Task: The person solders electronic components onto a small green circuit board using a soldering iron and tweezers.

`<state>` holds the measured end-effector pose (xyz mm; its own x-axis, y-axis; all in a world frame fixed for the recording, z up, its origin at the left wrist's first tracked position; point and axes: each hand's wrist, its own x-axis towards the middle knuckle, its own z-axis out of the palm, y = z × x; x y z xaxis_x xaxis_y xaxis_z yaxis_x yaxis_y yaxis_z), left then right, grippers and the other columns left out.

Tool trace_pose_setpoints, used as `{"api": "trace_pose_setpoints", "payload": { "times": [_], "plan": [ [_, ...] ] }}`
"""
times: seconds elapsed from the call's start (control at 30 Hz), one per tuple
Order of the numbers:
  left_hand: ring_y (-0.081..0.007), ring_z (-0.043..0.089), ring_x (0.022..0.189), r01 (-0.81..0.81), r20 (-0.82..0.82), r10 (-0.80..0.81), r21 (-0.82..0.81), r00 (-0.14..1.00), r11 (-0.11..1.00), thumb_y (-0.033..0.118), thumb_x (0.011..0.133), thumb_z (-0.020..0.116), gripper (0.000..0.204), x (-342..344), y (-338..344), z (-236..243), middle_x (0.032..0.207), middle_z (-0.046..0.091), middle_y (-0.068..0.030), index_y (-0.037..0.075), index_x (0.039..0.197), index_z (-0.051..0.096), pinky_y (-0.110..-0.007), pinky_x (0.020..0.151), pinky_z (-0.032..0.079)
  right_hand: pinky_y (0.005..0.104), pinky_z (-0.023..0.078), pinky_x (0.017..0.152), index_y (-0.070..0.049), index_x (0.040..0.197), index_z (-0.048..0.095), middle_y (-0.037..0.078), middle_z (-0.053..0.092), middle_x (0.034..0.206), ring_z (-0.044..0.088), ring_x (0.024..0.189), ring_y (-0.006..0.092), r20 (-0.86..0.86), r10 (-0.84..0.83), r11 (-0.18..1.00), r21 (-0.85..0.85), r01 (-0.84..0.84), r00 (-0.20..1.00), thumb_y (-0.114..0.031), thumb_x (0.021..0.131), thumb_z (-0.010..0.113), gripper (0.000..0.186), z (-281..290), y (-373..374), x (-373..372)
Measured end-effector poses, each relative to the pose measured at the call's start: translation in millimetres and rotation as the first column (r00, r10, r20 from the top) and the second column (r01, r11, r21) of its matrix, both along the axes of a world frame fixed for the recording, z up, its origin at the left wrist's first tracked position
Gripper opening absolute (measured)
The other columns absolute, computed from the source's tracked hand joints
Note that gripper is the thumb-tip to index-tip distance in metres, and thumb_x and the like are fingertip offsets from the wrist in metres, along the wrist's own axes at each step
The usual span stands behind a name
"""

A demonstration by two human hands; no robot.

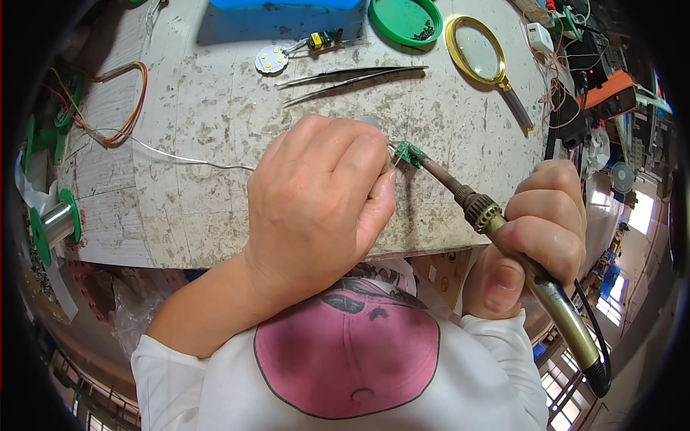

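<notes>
My left hand [320, 197] is closed, knuckles up, at the middle of the worn white bench, its fingertips at a small green circuit board [406, 152]. Thin silvery wire [183, 159] runs from the left toward that hand; a grey object [369, 121] behind it is mostly hidden. Exactly what the fingers pinch is partly hidden. My right hand [539, 230] is wrapped round a soldering iron [578, 334], whose tip reaches the green board just right of my left fingertips.
Tweezers [352, 72], an LED board [272, 60], a green dish [405, 18], a blue container [280, 3] and a magnifying glass [480, 50] lie at the back. A solder spool [55, 224] and coloured wires [122, 72] sit left. Cables and an orange-black device [611, 93] crowd the right.
</notes>
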<state>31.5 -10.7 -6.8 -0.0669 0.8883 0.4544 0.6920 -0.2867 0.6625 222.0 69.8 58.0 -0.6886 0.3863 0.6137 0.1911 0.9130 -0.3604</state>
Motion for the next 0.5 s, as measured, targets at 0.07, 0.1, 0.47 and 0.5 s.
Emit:
{"api": "trace_pose_setpoints", "payload": {
  "times": [0.07, 0.1, 0.47, 0.5],
  "plan": [
    [-0.0271, 0.058, 0.08, 0.0, -0.01, 0.0, -0.003, 1.0, 1.0, 0.009, 0.073, 0.071, 0.021, -0.4, -0.3, -0.1, 0.091, 0.062, -0.0069, 0.007, 0.091, 0.06, -0.038, 0.069, 0.049, 0.0347, 0.031, 0.053, -0.009, 0.081, 0.052, 0.002, 0.044, 0.062, 0.039, 0.054, 0.0178, 0.006, -0.008, 1.0, -0.001, 0.008, 1.0, -0.055, 0.095, 0.059, 0.049, 0.0, -0.8, -0.1],
    [-0.0271, 0.058, 0.08, 0.0, -0.012, 0.0, -0.006, 1.0, 1.0, 0.009, 0.073, 0.071, 0.022, -0.5, -0.5, 0.0, 0.092, 0.062, -0.0069, 0.007, 0.092, 0.06, -0.038, 0.069, 0.049, 0.0348, 0.031, 0.053, -0.009, 0.08, 0.052, 0.002, 0.044, 0.062, 0.039, 0.054, 0.0178, 0.006, -0.009, 1.0, 0.001, 0.009, 1.0, -0.055, 0.095, 0.059, 0.05, -0.3, -1.0, -0.1],
    [-0.0268, 0.057, 0.079, -0.005, -0.015, 0.005, -0.004, 1.0, 1.0, 0.009, 0.072, 0.071, 0.021, -0.4, -0.1, 0.7, 0.088, 0.06, -0.007, 0.007, 0.089, 0.059, -0.038, 0.067, 0.049, 0.0342, 0.03, 0.056, -0.01, 0.084, 0.048, 0.001, 0.04, 0.063, 0.037, 0.056, 0.0165, -0.023, -0.001, 0.999, 0.034, 0.002, 1.0, -0.058, 0.096, 0.057, 0.05, 0.2, -0.4, 4.9],
    [-0.0268, 0.057, 0.079, -0.004, -0.015, 0.004, -0.007, 1.0, 1.0, 0.009, 0.072, 0.071, 0.021, -0.5, -0.2, 0.9, 0.088, 0.06, -0.0071, 0.007, 0.089, 0.059, -0.038, 0.067, 0.049, 0.0343, 0.03, 0.057, -0.011, 0.084, 0.048, 0.001, 0.04, 0.063, 0.037, 0.056, 0.0165, -0.02, -0.014, 0.999, 0.034, 0.015, 1.0, -0.058, 0.096, 0.057, 0.05, 0.2, -0.5, 5.2]
  ]
}}
